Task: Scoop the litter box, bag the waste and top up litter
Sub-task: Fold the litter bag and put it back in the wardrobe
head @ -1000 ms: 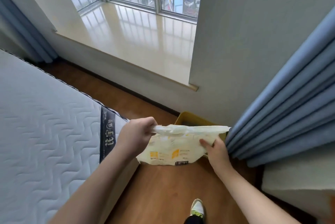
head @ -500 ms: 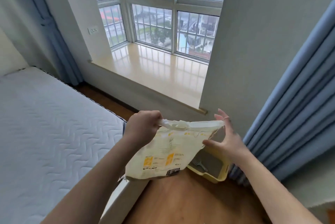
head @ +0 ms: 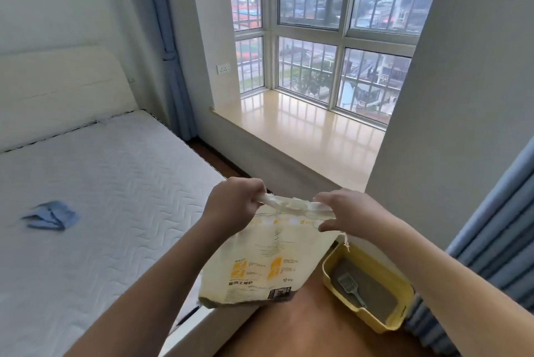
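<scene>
A cream litter bag (head: 260,264) with yellow print hangs in the air in front of me. My left hand (head: 231,206) is closed on the left end of its top edge, and my right hand (head: 341,210) pinches the right end. A loose string dangles from the bag's right corner. Below and to the right, a yellow litter box (head: 404,296) sits on the wooden floor with grey litter inside. A grey slotted scoop (head: 348,287) lies in the litter.
A bed with a white quilted mattress (head: 101,197) fills the left side, with a folded blue cloth (head: 50,216) on it. A bay window sill (head: 303,131) lies ahead. Blue curtains (head: 497,226) hang close to the right of the litter box.
The view has tilted up from the floor toward the window. The bag has risen, and my right hand has moved from its lower side up to grip its top edge.
</scene>
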Demonstrator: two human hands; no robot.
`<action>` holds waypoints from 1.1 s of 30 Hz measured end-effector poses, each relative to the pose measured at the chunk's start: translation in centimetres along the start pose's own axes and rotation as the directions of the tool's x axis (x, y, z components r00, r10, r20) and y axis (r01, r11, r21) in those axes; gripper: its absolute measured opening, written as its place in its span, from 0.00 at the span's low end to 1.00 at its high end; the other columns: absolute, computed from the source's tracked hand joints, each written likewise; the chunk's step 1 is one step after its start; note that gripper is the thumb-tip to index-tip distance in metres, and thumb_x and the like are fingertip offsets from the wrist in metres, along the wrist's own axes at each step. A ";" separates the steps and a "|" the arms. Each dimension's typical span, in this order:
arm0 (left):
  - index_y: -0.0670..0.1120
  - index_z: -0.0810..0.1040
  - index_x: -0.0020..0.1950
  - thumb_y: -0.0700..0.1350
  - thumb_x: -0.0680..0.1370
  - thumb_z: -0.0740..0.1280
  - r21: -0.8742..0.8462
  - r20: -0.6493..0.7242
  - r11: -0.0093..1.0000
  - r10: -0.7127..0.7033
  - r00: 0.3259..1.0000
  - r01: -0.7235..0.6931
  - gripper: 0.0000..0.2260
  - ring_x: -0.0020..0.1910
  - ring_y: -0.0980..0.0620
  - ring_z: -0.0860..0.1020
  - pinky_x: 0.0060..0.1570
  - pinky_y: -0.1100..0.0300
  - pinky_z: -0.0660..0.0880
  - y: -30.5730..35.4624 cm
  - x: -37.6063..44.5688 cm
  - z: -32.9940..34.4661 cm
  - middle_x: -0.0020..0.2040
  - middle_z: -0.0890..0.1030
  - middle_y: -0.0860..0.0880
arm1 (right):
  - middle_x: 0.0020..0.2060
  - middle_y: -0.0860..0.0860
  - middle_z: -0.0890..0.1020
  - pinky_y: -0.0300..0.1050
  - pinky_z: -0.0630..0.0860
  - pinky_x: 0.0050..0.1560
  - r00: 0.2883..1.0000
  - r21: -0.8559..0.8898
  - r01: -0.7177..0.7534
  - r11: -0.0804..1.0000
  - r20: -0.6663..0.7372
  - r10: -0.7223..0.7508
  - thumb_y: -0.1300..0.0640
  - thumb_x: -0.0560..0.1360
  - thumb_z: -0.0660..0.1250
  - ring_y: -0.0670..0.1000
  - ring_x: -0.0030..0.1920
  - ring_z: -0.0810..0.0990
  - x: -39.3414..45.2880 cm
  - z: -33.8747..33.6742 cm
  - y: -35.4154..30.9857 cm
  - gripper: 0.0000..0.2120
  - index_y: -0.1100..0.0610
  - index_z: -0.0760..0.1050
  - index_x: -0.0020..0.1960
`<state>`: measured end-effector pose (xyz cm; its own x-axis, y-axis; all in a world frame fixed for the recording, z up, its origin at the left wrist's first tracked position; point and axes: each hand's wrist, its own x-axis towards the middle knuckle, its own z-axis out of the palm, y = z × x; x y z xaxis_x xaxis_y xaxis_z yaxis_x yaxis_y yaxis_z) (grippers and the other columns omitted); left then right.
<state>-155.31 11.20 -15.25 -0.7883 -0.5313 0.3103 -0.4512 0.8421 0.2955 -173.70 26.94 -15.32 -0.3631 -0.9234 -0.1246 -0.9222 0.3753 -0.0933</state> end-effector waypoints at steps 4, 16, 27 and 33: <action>0.50 0.80 0.45 0.45 0.76 0.69 0.056 -0.033 0.996 -0.072 0.997 0.073 0.01 0.34 0.53 0.75 0.31 0.64 0.68 0.9 -2.5 -1.6 0.37 0.81 0.54 | 0.34 0.43 0.73 0.40 0.66 0.33 0.985 -0.037 0.135 0.990 -0.107 -0.139 0.47 0.77 0.65 0.50 0.39 0.75 0.2 0.4 -0.2 0.13 0.46 0.66 0.36; 0.51 0.78 0.36 0.45 0.69 0.76 0.250 -0.196 0.865 -0.396 0.897 0.436 0.07 0.24 0.51 0.74 0.26 0.69 0.55 -0.9 -15.6 -5.9 0.28 0.79 0.53 | 0.39 0.45 0.80 0.41 0.68 0.34 0.789 -0.170 0.535 0.828 -0.248 -0.561 0.51 0.78 0.59 0.49 0.37 0.76 2.6 1.5 -9.6 0.09 0.50 0.76 0.44; 0.51 0.80 0.44 0.45 0.76 0.68 0.172 -0.303 0.616 -0.709 0.636 0.769 0.02 0.38 0.51 0.78 0.36 0.61 0.67 -3.0 -33.6 -13.9 0.38 0.82 0.52 | 0.43 0.45 0.80 0.42 0.69 0.39 0.528 -0.242 0.797 0.553 -0.167 -0.833 0.45 0.79 0.59 0.49 0.44 0.79 -2.4 1.5 -28.7 0.09 0.48 0.75 0.50; 0.50 0.80 0.45 0.43 0.77 0.66 0.196 -0.419 0.471 -0.753 0.508 0.860 0.04 0.38 0.51 0.78 0.39 0.58 0.73 -4.5 -46.7 -19.2 0.39 0.81 0.53 | 0.44 0.44 0.80 0.42 0.69 0.41 0.387 -0.231 0.881 0.413 -0.148 -0.910 0.45 0.79 0.59 0.49 0.47 0.79 -8.9 3.2 -42.4 0.09 0.46 0.76 0.51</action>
<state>-108.47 30.39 -13.76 0.1146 -0.9426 0.3138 -0.9726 -0.0422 0.2286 -130.88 19.54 -13.44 0.6789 -0.7112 0.1826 -0.7311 -0.6775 0.0797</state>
